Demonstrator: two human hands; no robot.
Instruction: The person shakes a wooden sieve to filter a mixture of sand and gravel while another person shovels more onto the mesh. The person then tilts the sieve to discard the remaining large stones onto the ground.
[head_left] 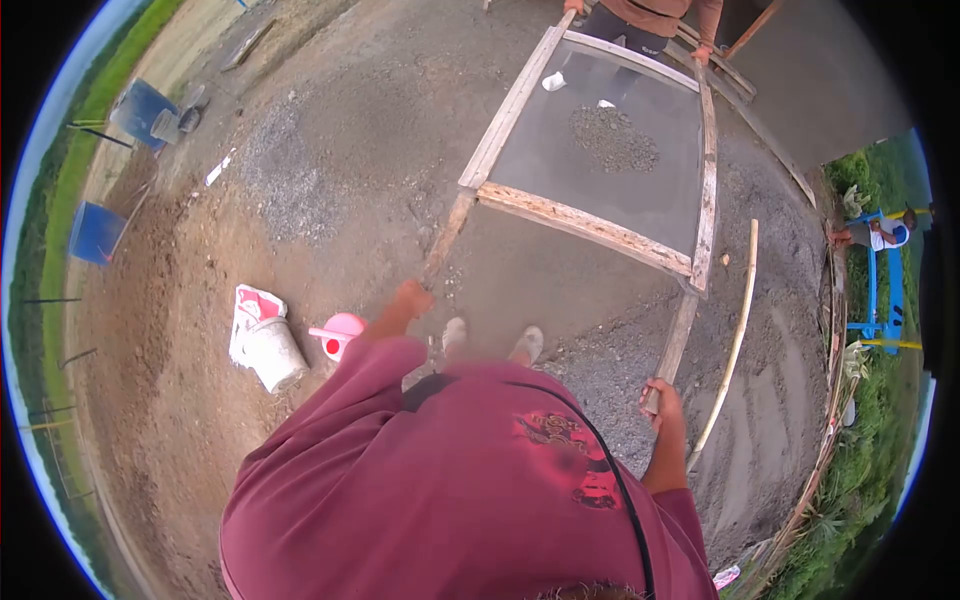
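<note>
A wooden-framed sand sieve with grey mesh hangs in front of me, carried at both ends. Its two long side rails run on as handles toward me. My left hand is closed round the end of the left handle. Closed round the right handle is my right hand, fingers wrapped over the wood. A small heap of gravel lies on the mesh, with a white scrap near its far left corner. At the far end, a co-worker grips the other handles with both hands.
Left of my feet are a white bucket with a sack and a pink watering can. Blue barrels stand farther left. A gravel pile lies beyond. To my right are a long pole and a seated person.
</note>
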